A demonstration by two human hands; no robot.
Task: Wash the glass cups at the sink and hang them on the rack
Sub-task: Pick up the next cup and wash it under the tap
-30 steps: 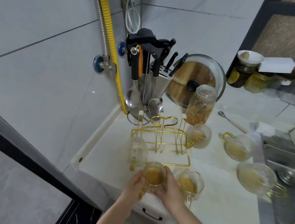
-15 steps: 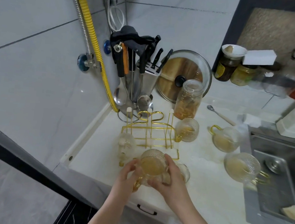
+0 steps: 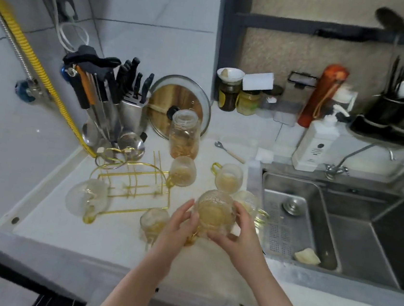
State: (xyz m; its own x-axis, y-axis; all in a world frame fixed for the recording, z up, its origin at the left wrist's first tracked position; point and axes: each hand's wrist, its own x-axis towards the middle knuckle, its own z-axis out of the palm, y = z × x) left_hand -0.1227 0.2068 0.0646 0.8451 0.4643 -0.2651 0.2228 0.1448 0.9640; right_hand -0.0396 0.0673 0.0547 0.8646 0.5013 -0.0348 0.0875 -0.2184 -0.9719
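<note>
A glass cup (image 3: 215,213) with yellowish liquid and a gold handle is held above the counter between both hands. My left hand (image 3: 177,228) grips its left side by the handle; my right hand (image 3: 239,235) cups its right side. The gold wire rack (image 3: 137,183) stands on the counter to the left, with an upturned glass cup (image 3: 85,197) hanging at its left end. Other dirty cups stand around: one (image 3: 154,221) just left of my hands, one (image 3: 183,172) beside the rack, one (image 3: 228,177) further right, one (image 3: 248,203) behind my right hand. The steel sink (image 3: 326,222) lies to the right.
A glass jar (image 3: 184,135), a pot lid (image 3: 178,106), a knife block with hanging utensils (image 3: 116,102) and a spoon (image 3: 228,151) crowd the back of the counter. A soap bottle (image 3: 315,145) and tap (image 3: 340,166) stand behind the sink. A sponge piece (image 3: 307,256) lies in the sink.
Both hands have lifted the cup off the counter and carried it right, toward the sink. The view has swung right, showing more of the sink.
</note>
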